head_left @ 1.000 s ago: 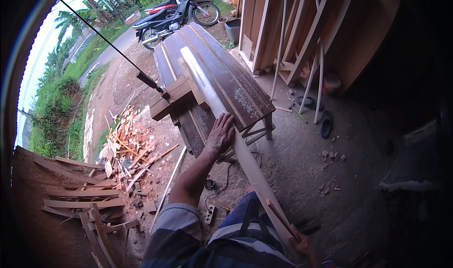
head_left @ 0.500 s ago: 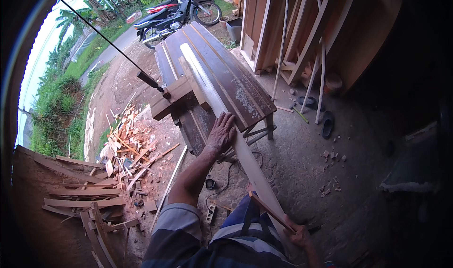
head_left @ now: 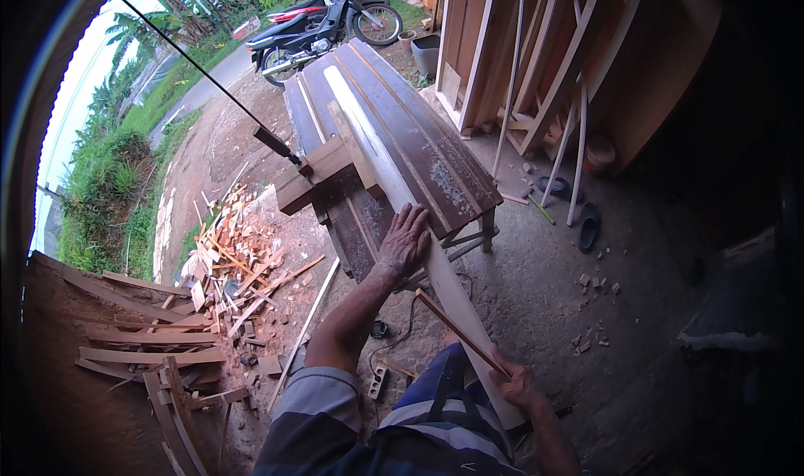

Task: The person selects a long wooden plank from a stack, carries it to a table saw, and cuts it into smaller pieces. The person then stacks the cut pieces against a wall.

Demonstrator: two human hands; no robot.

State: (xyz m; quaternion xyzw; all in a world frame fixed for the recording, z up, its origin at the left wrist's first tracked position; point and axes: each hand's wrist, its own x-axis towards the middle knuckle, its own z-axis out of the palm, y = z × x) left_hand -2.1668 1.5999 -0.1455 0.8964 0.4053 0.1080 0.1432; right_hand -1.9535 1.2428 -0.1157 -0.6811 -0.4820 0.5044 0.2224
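A long pale plank (head_left: 452,290) runs from the dark wooden bench top (head_left: 419,133) back toward my body. My left hand (head_left: 405,240) lies flat on it near the bench's front edge, fingers stretched out. Closer to me, my right hand (head_left: 517,384) is closed around a thin reddish-brown wood strip (head_left: 456,327), which lies at a slant over the plank; its fingers are also at the plank's edge near the near end. Left of the plank on the bench sits a wooden block (head_left: 316,173) with a narrower wooden piece (head_left: 353,148) beside the plank.
A thin dark rod (head_left: 201,70) slants down to the block. Wood scraps (head_left: 239,267) heap up at left, near stacked curved offcuts (head_left: 155,338). A power strip (head_left: 378,382) and cord lie on the floor. Frames and poles (head_left: 536,66) lean at right; motorbikes (head_left: 322,36) stand beyond.
My right hand has moved forward with the thin strip, and the plank has slid a little farther along the bench. My left hand stays flat on the plank.
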